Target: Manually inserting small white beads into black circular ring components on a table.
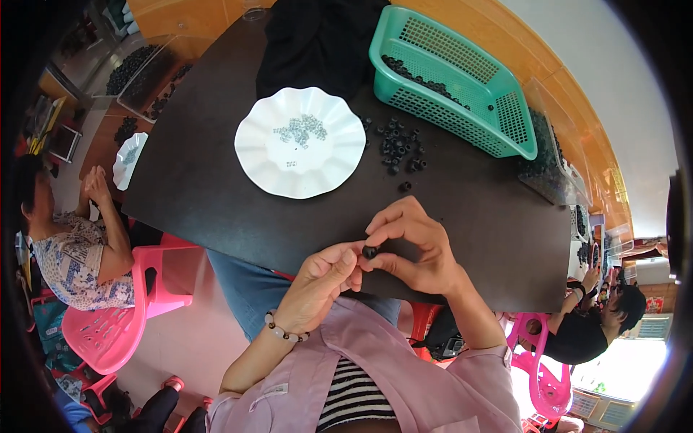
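Close to the table's near edge, my right hand [415, 249] pinches a small round black part [370, 252] between thumb and index finger. Right beside it my left hand [328, 270] is closed, thumb pressed to its fingers; whatever it holds is too small to make out. Beyond my hands lies a white wavy-rimmed plate [260, 162] with a patch of tiny clear pieces [302, 130] on it. Loose black parts [398, 144] are scattered to the plate's right, with one [406, 186] lying nearer my right hand.
A green perforated basket [440, 108] holding black parts stands at the back right, with a clear bin [545, 159] beside it. Black cloth [310, 50] covers the table's far side. People sit at left [79, 245] and right [592, 328] on pink chairs.
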{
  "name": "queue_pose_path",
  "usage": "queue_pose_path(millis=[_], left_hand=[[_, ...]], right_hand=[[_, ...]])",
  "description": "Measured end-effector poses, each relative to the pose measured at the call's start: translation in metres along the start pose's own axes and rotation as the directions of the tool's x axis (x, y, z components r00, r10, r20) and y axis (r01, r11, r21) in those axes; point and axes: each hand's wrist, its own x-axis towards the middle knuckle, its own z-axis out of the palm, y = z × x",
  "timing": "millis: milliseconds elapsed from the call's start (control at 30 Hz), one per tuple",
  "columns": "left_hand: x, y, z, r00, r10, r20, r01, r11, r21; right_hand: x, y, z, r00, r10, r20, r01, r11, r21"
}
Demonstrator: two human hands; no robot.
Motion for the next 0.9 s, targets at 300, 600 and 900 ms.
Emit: queue_pose_path(millis=[300, 600, 900], left_hand=[[-0.007, -0.003, -0.012, 0.990, 0.080, 0.117, -0.074, 0.996, -0.057], [-0.014, 0.003, -0.028, 0.988, 0.138, 0.068, -0.127, 0.981, -0.145], [-0.017, 0.010, -0.038, 0.985, 0.168, -0.030, -0.169, 0.935, -0.311]], right_hand=[[0.005, -0.008, 0.015, 0.998, -0.025, 0.056, 0.024, 0.999, 0.027], [0.038, -0.012, 0.011, 0.982, -0.073, 0.173, 0.086, 0.994, -0.067], [0.110, 0.041, 0.029, 0.989, -0.069, 0.130, 0.117, 0.907, -0.405]])
